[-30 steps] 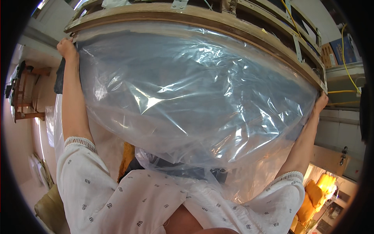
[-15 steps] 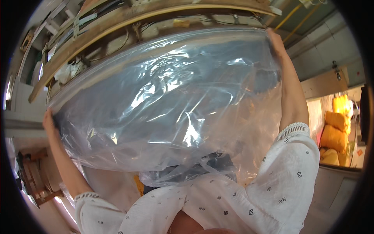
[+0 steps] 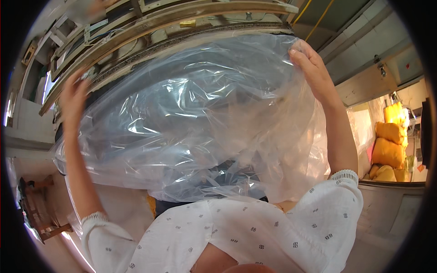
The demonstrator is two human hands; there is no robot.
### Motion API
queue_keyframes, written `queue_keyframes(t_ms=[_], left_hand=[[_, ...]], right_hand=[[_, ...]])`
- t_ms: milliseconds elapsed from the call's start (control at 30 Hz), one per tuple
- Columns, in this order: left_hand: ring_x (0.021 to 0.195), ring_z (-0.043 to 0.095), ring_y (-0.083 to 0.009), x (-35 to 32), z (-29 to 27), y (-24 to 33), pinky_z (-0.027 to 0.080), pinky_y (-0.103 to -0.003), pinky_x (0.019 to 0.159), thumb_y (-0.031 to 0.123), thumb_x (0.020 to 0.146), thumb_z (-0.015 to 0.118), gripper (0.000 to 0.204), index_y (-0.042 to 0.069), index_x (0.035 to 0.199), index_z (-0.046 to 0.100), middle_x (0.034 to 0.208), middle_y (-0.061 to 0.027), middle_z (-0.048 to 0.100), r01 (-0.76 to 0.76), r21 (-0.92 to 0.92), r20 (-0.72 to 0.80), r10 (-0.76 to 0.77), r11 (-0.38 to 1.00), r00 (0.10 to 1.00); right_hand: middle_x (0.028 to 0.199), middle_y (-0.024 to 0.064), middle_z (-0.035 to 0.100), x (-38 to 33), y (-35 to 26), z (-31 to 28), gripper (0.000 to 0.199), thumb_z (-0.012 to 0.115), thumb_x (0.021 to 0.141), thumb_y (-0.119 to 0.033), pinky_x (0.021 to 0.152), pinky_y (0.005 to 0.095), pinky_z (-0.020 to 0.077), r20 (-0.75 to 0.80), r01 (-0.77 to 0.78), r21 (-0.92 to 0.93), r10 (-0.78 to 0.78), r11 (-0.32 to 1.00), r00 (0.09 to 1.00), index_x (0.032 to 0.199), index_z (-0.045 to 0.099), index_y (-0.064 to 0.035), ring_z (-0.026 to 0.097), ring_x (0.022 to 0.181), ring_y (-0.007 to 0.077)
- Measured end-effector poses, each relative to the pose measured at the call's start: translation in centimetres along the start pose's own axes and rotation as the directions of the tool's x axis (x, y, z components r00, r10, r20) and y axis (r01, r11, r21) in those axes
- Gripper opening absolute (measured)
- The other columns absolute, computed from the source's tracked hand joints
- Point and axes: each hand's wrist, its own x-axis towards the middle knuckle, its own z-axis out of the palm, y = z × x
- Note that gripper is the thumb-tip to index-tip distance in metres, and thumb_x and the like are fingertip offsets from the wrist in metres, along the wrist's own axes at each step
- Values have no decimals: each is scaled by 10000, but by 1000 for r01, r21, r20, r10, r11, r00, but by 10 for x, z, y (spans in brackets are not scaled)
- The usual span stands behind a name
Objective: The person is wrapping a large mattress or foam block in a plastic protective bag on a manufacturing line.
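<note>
A large piece of clear plastic film (image 3: 182, 113) spreads in front of me, wrinkled and shiny, its near part bunched against my body. Whether it is a bag or a single sheet cannot be told. At its far right corner my right hand (image 3: 307, 59) is closed, thumb and fingers pinching the edge. My left hand (image 3: 75, 98) is raised beyond the film's left side, near a long wooden rail. Motion smears its fingers, and no film shows in them. Dark material shows through the film and along its far left edge.
The long wooden rail (image 3: 182, 16) crosses the far side, with frame parts and wires behind it. Yellow-orange bundles (image 3: 389, 152) are stacked at the right, past a ledge. A brown wooden piece of furniture (image 3: 38, 207) stands at the lower left.
My left hand has come off the film's left corner and moved up and inward. The film's far edge has slackened and pulled back, uncovering a dark strip. My right hand has shifted slightly left and nearer.
</note>
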Motion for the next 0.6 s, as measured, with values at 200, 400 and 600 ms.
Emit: queue_keyframes(t_ms=[200,400,600], left_hand=[[781,536,-145,-75,157,187,447,-263,641,141,761,656,269,20,988,580,1027,-68,555,-595,-346,78,654,726,752],[635,427,-44,-104,143,157,342,-176,560,100,792,636,77,37,796,592,727,29,475,-281,-624,252,528,729,811],[718,439,-39,-148,-35,48,341,-161,617,41,824,580,83,33,906,592,847,18,503,-240,-204,-199,200,949,960]], right_hand=[[738,-71,401,-41,-58,26,122,504,848,-184,647,177,310,84,85,148,-98,985,992,788,472,-83,354,698,25],[722,-6,517,-39,-48,-1,148,524,791,-197,599,235,360,344,204,-62,-171,977,923,781,562,-54,469,668,90],[735,54,582,-47,47,25,61,552,761,-119,591,346,428,152,331,-633,-307,700,940,803,587,-90,553,675,247]])
